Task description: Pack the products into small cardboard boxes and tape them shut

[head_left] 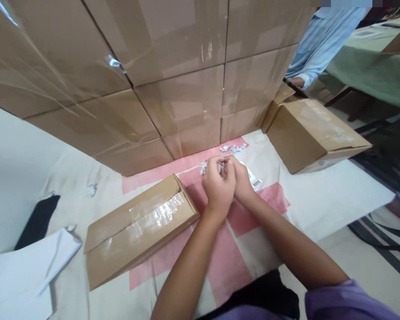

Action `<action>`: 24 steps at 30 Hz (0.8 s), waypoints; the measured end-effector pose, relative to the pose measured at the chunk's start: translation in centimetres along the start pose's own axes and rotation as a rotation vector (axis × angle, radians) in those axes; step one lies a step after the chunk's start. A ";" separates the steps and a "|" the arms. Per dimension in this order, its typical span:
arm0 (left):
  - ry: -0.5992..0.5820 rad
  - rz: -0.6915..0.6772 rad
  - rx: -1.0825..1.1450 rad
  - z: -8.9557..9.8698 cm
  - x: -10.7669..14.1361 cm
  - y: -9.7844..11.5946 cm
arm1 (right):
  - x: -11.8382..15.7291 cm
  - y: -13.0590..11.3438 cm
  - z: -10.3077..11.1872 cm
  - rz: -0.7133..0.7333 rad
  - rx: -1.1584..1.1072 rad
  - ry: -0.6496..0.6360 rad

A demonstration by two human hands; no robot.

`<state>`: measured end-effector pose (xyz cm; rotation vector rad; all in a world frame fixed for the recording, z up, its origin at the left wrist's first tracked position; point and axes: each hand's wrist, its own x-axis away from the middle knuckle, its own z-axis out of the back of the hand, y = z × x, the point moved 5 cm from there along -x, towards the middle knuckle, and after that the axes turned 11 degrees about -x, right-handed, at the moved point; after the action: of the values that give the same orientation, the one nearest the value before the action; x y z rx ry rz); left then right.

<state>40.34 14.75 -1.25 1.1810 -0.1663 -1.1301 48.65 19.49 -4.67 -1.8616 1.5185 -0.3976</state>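
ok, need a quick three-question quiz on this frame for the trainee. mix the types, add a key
1. True or false: the left hand and right hand are held together.

2. Multiple choice: what lies between the hands and the carton stack?
A) a purple cup
B) small whitish pieces
C) a green bottle

3. Fill in: the other person's sleeve, at upper right, is light ___.

Key: 1 true; 2 B; 3 blue.
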 end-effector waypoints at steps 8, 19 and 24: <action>0.067 0.195 0.357 -1.6 1.0 -6.4 | -0.7 -1.1 -1.3 0.275 1.162 -0.307; 0.110 0.246 0.492 -1.9 0.7 -6.8 | -0.3 -0.6 -1.2 0.459 1.279 -0.194; 0.072 0.192 0.331 -1.8 0.5 -6.8 | -0.1 -0.6 -1.3 0.421 1.280 -0.124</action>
<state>37.55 15.94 -7.62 1.4629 -0.4152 -0.9107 48.26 19.20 -3.36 -0.5435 1.0576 -0.7789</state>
